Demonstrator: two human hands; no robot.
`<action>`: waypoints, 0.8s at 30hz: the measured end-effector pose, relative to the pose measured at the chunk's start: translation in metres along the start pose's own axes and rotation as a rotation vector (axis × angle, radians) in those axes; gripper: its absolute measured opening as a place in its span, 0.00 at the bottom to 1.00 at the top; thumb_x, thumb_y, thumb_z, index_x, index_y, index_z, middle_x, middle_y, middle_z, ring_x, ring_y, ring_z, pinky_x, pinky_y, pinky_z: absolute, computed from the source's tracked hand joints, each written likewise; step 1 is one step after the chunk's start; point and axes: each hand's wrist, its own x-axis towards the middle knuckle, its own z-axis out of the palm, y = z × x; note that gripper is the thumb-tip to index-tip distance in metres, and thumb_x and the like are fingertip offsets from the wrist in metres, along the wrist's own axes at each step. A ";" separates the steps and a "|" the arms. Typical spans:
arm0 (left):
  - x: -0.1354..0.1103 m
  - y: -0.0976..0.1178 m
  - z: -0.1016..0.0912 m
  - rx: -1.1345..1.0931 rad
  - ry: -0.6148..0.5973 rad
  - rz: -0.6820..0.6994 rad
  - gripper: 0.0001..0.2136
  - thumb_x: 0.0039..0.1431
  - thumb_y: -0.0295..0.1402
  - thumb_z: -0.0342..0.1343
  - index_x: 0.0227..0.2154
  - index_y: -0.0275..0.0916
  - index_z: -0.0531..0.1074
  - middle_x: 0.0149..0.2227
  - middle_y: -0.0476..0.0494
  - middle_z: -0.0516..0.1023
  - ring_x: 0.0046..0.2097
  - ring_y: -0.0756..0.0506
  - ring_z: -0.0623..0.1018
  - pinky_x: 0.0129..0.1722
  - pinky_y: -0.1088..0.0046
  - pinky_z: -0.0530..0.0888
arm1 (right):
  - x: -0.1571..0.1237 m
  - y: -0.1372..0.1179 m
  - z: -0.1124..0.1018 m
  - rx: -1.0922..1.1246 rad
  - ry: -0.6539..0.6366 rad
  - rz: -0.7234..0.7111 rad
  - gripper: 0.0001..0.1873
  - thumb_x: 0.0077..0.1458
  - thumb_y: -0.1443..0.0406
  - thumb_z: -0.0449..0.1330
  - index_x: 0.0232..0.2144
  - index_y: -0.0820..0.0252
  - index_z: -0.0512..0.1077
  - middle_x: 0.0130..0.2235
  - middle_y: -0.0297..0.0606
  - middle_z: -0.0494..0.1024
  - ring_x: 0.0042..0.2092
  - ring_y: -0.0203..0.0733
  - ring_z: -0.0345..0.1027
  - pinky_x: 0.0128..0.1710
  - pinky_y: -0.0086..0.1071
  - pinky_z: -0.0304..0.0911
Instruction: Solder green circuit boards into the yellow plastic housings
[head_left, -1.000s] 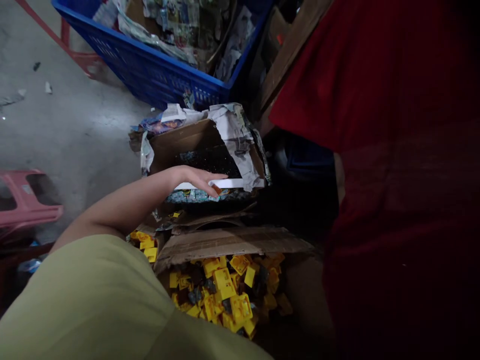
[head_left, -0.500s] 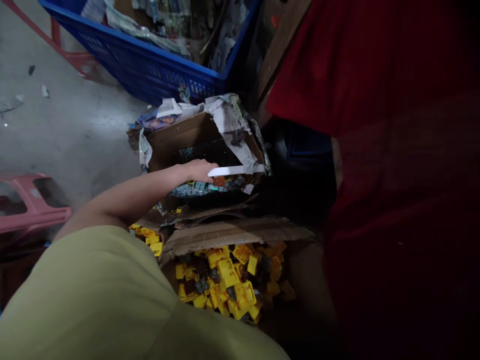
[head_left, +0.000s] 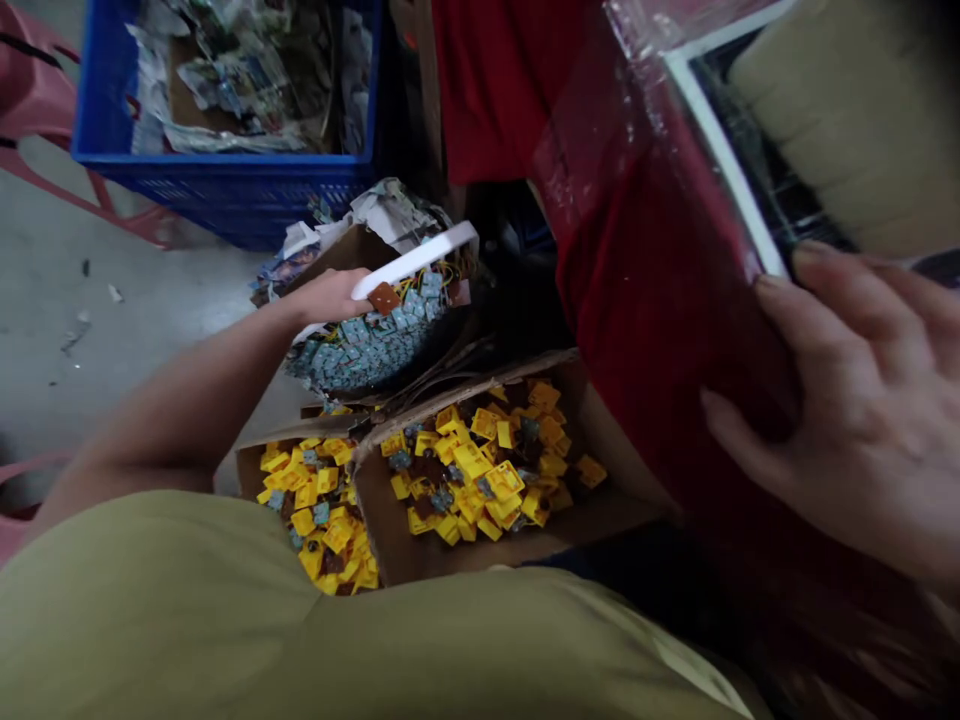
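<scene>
My left hand (head_left: pixel 328 297) is shut on a white plastic strip (head_left: pixel 415 261) with a small brown tag (head_left: pixel 384 297) on it, above a torn cardboard box. That box holds a heap of small grey-blue square pieces (head_left: pixel 367 350) and some coloured wires. My right hand (head_left: pixel 862 400) is at the upper right, its fingers curled over the edge of a large red panel (head_left: pixel 660 270) with a white border, wrapped in clear plastic. Below that panel, a second cardboard box (head_left: pixel 390 530) is full of yellow square plastic pieces (head_left: pixel 480 460).
A blue plastic crate (head_left: pixel 225 190) of torn paper stands at the top left, with a pink plastic stool (head_left: pixel 37 100) beside it. To the left lies a concrete floor (head_left: pixel 52 350) with scraps on it. My olive shirt (head_left: pixel 225 620) fills the bottom.
My right hand has come into view on the red panel. The white strip now tilts up to the right, and the view has swung, showing more of both boxes.
</scene>
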 end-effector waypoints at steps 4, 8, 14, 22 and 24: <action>-0.052 -0.002 -0.043 0.002 0.108 -0.068 0.21 0.57 0.36 0.51 0.52 0.30 0.68 0.44 0.42 0.77 0.43 0.45 0.76 0.49 0.68 0.72 | 0.003 0.001 -0.003 0.059 0.043 -0.085 0.34 0.61 0.52 0.46 0.67 0.54 0.50 0.66 0.47 0.59 0.66 0.60 0.53 0.62 0.60 0.52; -0.103 -0.005 -0.082 -0.041 0.250 -0.146 0.26 0.56 0.45 0.48 0.50 0.29 0.68 0.45 0.45 0.74 0.47 0.45 0.74 0.55 0.64 0.69 | 0.004 0.002 -0.004 0.050 0.044 -0.098 0.34 0.60 0.53 0.46 0.65 0.60 0.54 0.65 0.49 0.60 0.65 0.60 0.54 0.61 0.59 0.53; -0.193 0.021 -0.130 -0.066 0.447 -0.350 0.35 0.57 0.45 0.30 0.47 0.12 0.64 0.42 0.52 0.66 0.53 0.42 0.69 0.48 0.58 0.61 | 0.005 0.000 -0.006 0.119 -0.026 -0.083 0.34 0.58 0.57 0.48 0.65 0.63 0.54 0.67 0.51 0.56 0.66 0.61 0.49 0.63 0.59 0.47; -0.332 0.065 -0.159 -0.508 0.871 -0.464 0.46 0.33 0.57 0.51 0.54 0.27 0.69 0.47 0.50 0.76 0.61 0.20 0.62 0.49 0.35 0.61 | 0.010 -0.004 -0.016 0.729 -0.072 -0.048 0.39 0.47 0.60 0.61 0.61 0.65 0.60 0.69 0.51 0.49 0.70 0.66 0.31 0.65 0.67 0.26; -0.367 0.079 -0.157 -0.648 0.866 -0.416 0.40 0.33 0.51 0.54 0.51 0.33 0.71 0.48 0.53 0.78 0.63 0.20 0.61 0.49 0.32 0.60 | 0.004 -0.018 -0.022 1.075 -0.112 -0.054 0.32 0.47 0.58 0.64 0.55 0.59 0.67 0.69 0.44 0.53 0.71 0.60 0.30 0.68 0.61 0.25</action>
